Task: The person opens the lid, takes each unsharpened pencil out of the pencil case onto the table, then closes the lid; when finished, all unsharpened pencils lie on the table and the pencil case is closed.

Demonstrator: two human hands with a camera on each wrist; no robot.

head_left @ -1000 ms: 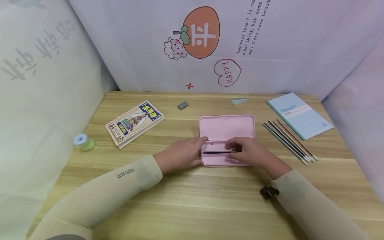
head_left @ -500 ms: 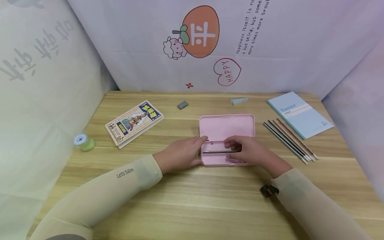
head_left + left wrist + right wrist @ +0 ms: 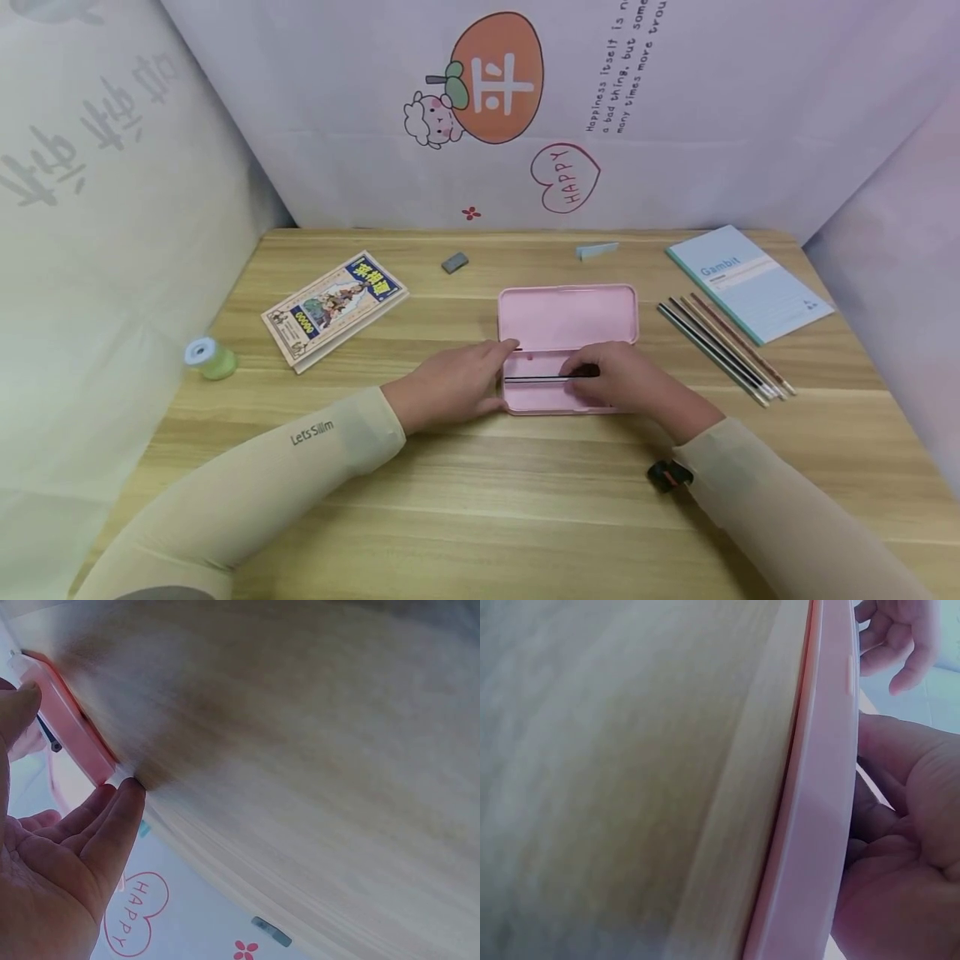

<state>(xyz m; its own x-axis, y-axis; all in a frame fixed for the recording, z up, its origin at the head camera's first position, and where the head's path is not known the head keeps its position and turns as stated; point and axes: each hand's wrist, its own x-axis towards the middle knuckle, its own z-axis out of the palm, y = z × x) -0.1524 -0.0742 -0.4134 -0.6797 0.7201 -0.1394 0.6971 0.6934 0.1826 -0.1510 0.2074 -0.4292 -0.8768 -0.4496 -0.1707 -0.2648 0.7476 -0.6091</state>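
Note:
A pink pencil case [image 3: 567, 317] lies with its lid folded back on the table. My left hand [image 3: 459, 385] holds its left end, fingers at the hinge corner and thumb at the near corner. In the left wrist view the pencil case [image 3: 71, 724] sits between that thumb and the fingertips. Reaching into the case, my right hand [image 3: 618, 379] pinches a thin dark pencil [image 3: 534, 379] that lies lengthwise in the tray. The pencil's right end is hidden by the hand. In the right wrist view, the right hand's [image 3: 907, 817] fingertips disappear behind the case's near wall.
Several pencils [image 3: 723, 350] lie right of the case, beside a light blue notebook [image 3: 750, 283]. A grey eraser [image 3: 454, 262] and a folded pale blue piece [image 3: 597, 250] are behind it. At left are a book [image 3: 335, 310] and a green pencil sharpener [image 3: 212, 358].
The pencil, seen doubled half a second ago, now shows as one dark line with a white edge. My right fingers have drawn in slightly; the left hand stays in place.

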